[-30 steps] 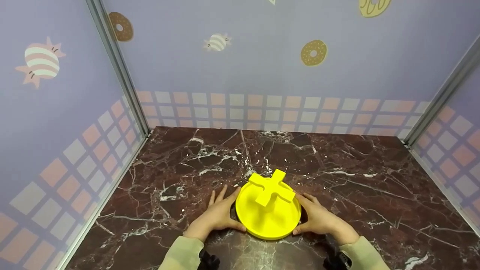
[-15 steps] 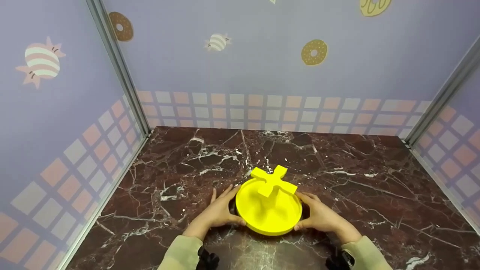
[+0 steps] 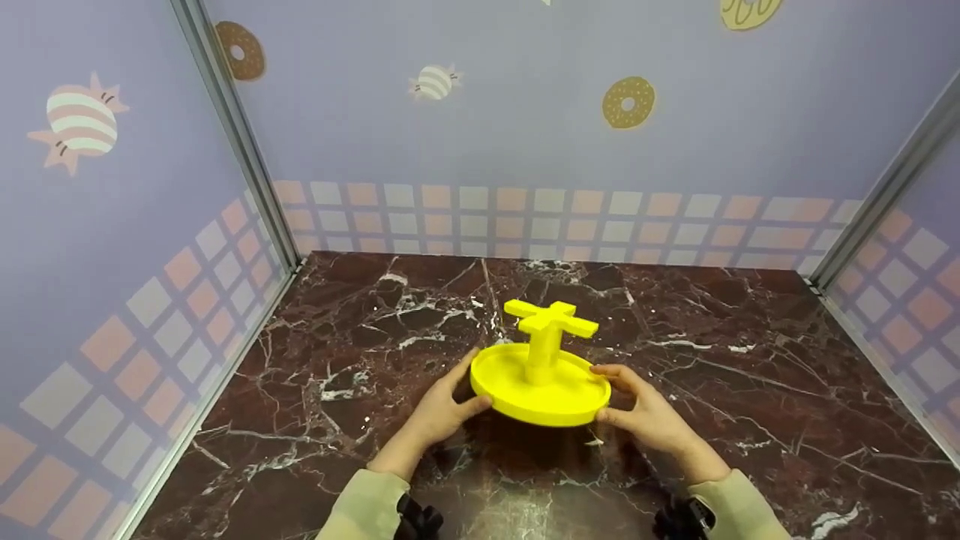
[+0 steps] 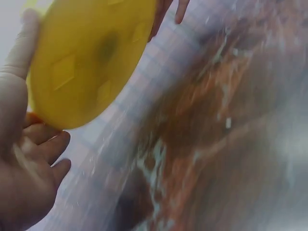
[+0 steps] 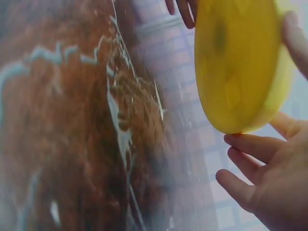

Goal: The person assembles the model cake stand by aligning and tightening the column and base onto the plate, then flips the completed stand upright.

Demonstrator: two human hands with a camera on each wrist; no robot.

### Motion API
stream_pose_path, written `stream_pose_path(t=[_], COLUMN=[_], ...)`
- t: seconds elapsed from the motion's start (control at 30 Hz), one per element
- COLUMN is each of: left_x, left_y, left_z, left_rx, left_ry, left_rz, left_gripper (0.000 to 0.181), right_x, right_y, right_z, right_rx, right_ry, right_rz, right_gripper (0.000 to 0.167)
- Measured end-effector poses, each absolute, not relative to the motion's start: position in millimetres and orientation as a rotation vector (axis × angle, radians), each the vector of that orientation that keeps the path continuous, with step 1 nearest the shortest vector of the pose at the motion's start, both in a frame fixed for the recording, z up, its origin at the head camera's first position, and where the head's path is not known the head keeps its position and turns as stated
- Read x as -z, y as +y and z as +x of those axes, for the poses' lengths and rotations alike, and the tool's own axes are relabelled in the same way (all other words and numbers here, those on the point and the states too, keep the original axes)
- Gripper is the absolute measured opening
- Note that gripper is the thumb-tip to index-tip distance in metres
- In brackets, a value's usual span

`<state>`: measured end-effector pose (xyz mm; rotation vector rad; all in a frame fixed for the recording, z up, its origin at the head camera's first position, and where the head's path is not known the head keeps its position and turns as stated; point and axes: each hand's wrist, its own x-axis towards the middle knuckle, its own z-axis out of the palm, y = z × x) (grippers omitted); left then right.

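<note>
Off the table, my two hands hold a yellow round dish [image 3: 510, 394] with a low rim. A post [image 3: 544, 352] rises from its middle and bears a flat cross-shaped top [image 3: 551, 316]. My left hand [image 3: 439, 409] grips the left side of the rim between thumb and fingers, and my right hand [image 3: 652, 412] does the same on the right. In the left wrist view the underside [image 4: 86, 62] shows raised square marks and a dark spot near the middle. The right wrist view shows the same underside [image 5: 231, 62], with some fingers spread below the rim.
A dark red marble-patterned table [image 3: 337, 300] lies below, with small white crumbs [image 3: 532, 326] scattered behind the dish. Lilac panels with printed sweets and tiles stand at the back [image 3: 525, 135], the left [image 3: 150, 225] and the right [image 3: 915, 255].
Both hands have raised the yellow dish off the table. It has turned from facing me to nearly level, so the post now shows from the side.
</note>
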<state>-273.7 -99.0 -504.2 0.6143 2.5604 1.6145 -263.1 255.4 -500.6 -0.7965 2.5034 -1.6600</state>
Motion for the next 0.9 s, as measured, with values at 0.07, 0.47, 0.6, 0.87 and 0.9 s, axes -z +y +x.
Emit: stream_pose_path(t=[0.07,0.47,0.6,0.87,0.9], left_x=[502,496,496,488,486], left_y=[-96,-80,-77,-79,-79], left_z=[-272,-268,-269,-267,-267], left_rx=[-1.663,-1.944,-2.145,-2.164,-2.155], left_ry=[2.559,2.767,2.72,2.777,2.785], left_rz=[0.629,0.627,0.663,0.587,0.57], left_gripper=[0.107,0.05,0.038,0.031,0.031], right_x=[498,480,472,473,473], right_y=[253,245,244,245,245], right_z=[-262,-254,-251,-250,-250], right_rx=[1.747,1.776,1.794,1.753,1.744], right_ry=[2.446,2.502,2.399,2.4,2.421], right_rz=[-0.782,-0.448,-0.417,-0.651,-0.694], right_gripper=[0.053,0.03,0.04,0.055,0.06])
